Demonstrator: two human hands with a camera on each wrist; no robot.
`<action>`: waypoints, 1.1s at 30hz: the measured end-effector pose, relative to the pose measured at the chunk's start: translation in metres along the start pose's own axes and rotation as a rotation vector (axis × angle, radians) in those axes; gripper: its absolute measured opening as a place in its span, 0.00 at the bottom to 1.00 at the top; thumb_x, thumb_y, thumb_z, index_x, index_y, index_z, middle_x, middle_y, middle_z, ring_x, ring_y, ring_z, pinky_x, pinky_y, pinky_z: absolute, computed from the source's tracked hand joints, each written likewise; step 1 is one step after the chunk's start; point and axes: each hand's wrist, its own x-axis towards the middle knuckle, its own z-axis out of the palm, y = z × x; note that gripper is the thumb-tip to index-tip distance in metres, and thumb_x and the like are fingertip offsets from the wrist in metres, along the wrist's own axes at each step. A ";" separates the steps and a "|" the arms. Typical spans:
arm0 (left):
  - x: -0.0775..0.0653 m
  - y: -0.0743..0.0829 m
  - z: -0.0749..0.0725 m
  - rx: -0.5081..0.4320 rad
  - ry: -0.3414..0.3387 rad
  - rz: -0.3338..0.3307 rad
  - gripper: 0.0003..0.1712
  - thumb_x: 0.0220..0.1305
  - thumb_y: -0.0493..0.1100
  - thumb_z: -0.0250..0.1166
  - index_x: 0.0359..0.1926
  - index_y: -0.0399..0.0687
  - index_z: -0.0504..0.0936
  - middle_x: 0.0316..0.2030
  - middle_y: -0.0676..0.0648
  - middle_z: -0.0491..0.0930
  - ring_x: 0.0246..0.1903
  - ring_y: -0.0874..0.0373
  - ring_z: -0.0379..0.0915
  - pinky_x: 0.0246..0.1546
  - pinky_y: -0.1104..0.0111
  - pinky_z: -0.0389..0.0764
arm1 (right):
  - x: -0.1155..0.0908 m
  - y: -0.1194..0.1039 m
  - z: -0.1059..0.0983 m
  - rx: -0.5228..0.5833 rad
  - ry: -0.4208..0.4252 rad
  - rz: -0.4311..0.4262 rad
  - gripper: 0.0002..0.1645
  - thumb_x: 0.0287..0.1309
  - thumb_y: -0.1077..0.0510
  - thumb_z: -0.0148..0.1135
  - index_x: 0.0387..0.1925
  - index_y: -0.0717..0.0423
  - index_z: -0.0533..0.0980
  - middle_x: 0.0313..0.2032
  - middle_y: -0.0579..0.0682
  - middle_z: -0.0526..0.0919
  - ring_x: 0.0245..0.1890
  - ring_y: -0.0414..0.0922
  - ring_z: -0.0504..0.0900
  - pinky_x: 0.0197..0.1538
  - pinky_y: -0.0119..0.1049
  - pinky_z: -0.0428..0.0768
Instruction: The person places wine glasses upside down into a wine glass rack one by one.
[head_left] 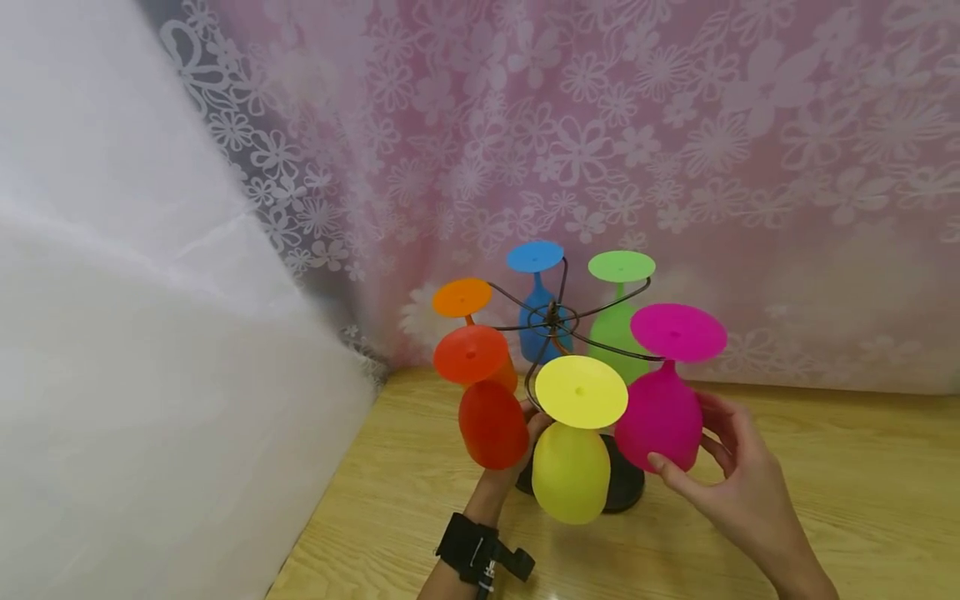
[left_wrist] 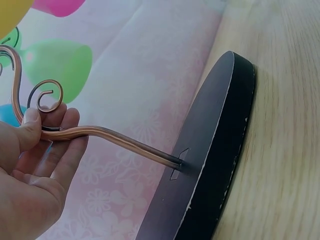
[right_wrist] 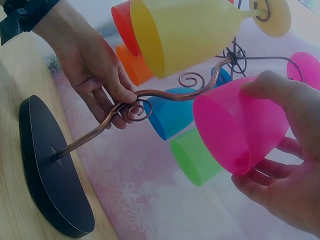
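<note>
A copper-coloured wire wine glass rack (left_wrist: 135,146) stands on a round black base (right_wrist: 55,170). My left hand (left_wrist: 40,160) pinches its curved stem between thumb and fingers, just by a small spiral. With thumb and fingers around its bowl, my right hand (head_left: 738,475) holds the pink goblet (head_left: 660,421), which hangs upside down from a wire arm. Also hanging by their feet are a yellow goblet (head_left: 572,475), a red goblet (head_left: 492,425), an orange goblet (head_left: 462,297), a blue goblet (head_left: 535,257) and a green goblet (head_left: 621,267). Red covers much of the orange one.
The rack's base rests on a light wooden table (head_left: 862,500). A pink curtain with white flowers (head_left: 600,125) hangs behind it. White sheeting (head_left: 135,375) slopes down on the left. A black strap (head_left: 468,546) with a small mount is on the left wrist.
</note>
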 end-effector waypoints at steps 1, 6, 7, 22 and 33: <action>0.000 0.000 0.000 -0.004 0.002 -0.017 0.12 0.73 0.32 0.58 0.48 0.22 0.79 0.37 0.23 0.81 0.34 0.56 0.80 0.41 0.69 0.85 | 0.000 0.001 -0.001 0.001 0.003 0.001 0.56 0.41 0.69 0.84 0.71 0.59 0.63 0.61 0.50 0.72 0.56 0.35 0.72 0.51 0.14 0.75; -0.003 0.004 0.000 0.005 0.007 -0.025 0.13 0.75 0.33 0.58 0.49 0.22 0.80 0.39 0.23 0.82 0.35 0.55 0.82 0.42 0.55 0.88 | 0.001 0.002 -0.001 0.019 0.017 0.012 0.55 0.43 0.70 0.82 0.71 0.59 0.63 0.62 0.50 0.72 0.56 0.35 0.73 0.51 0.15 0.75; -0.004 0.005 0.000 0.007 0.006 -0.024 0.13 0.75 0.33 0.58 0.49 0.22 0.80 0.40 0.24 0.82 0.37 0.57 0.82 0.43 0.51 0.87 | 0.000 0.003 -0.001 0.021 0.019 0.016 0.55 0.44 0.70 0.82 0.71 0.59 0.63 0.62 0.50 0.72 0.56 0.35 0.73 0.51 0.15 0.76; -0.005 0.005 0.002 -0.063 -0.067 -0.057 0.17 0.75 0.38 0.57 0.49 0.21 0.77 0.41 0.21 0.80 0.39 0.64 0.80 0.47 0.52 0.86 | 0.000 0.004 0.009 -0.003 0.018 0.026 0.53 0.46 0.63 0.84 0.71 0.56 0.65 0.63 0.51 0.73 0.57 0.31 0.72 0.51 0.15 0.75; -0.004 0.003 0.006 -0.042 -0.070 -0.030 0.14 0.76 0.33 0.57 0.55 0.24 0.78 0.48 0.24 0.82 0.47 0.51 0.84 0.51 0.42 0.82 | 0.001 0.008 0.008 -0.014 -0.013 0.007 0.55 0.47 0.62 0.83 0.74 0.53 0.63 0.64 0.50 0.73 0.57 0.29 0.72 0.52 0.14 0.74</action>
